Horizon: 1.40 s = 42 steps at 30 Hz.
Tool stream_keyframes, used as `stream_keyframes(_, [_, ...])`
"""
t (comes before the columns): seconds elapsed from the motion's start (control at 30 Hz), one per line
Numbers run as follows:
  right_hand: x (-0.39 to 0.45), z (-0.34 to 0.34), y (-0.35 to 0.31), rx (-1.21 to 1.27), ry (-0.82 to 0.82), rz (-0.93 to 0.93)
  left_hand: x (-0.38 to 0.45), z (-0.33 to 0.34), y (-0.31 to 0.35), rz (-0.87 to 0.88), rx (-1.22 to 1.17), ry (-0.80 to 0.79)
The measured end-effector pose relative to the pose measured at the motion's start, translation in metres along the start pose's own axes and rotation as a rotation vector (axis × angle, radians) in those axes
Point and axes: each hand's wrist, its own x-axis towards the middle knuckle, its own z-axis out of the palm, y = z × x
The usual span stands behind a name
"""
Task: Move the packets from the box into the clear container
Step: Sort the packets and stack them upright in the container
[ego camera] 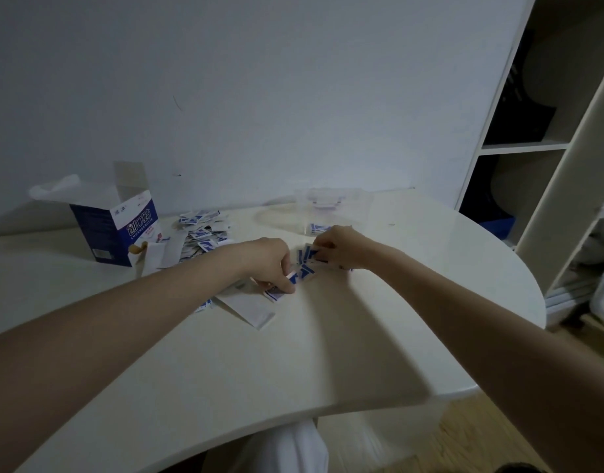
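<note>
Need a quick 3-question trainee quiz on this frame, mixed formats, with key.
1. True or false: the box stands open on the table.
2. The pile of packets lies: A) inside the box B) on the table beside the box C) on the shelf.
3. Fill in: the clear container stands just beyond the ___ hand.

Key: 1 true. 2 B. 3 right; the right hand pinches packets, and the left hand does too.

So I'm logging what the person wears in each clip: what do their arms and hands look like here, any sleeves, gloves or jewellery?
Both forearms are bare up to the frame's edge, with no sleeves showing. The left hand and right hand wear no gloves, and no watch, ring or bracelet is visible, though the picture is dim and slightly blurred.
</note>
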Motion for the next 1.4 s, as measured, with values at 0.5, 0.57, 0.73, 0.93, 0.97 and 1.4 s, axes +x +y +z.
stream_keyframes(0.5, [0.004, -0.024, -0.017, 1.244, -0.086, 0.231, 0.002, -0.022, -0.004, -0.038, -0.840, 0.310])
stream_keyframes(0.57, [0.009, -0.018, -0.023, 1.050, 0.022, 0.257, 0.003, -0.017, -0.001, -0.008, -0.561, 0.278])
stream_keyframes(0.73, [0.009, -0.018, -0.021, 0.344, 0.212, 0.230, -0.009, -0.002, 0.001, 0.023, 0.349, 0.121])
stream_keyframes(0.93, [0.007, -0.014, -0.028, 0.227, 0.200, 0.155, -0.008, 0.004, 0.007, 0.098, 0.564, 0.204])
stream_keyframes(0.97, [0.008, -0.013, -0.027, 0.232, 0.194, 0.156, -0.008, 0.002, 0.006, 0.087, 0.545, 0.195])
stream_keyframes(1.4, [0.009, -0.013, -0.027, 0.377, 0.095, 0.248, -0.006, -0.005, -0.003, 0.044, 0.374, 0.104])
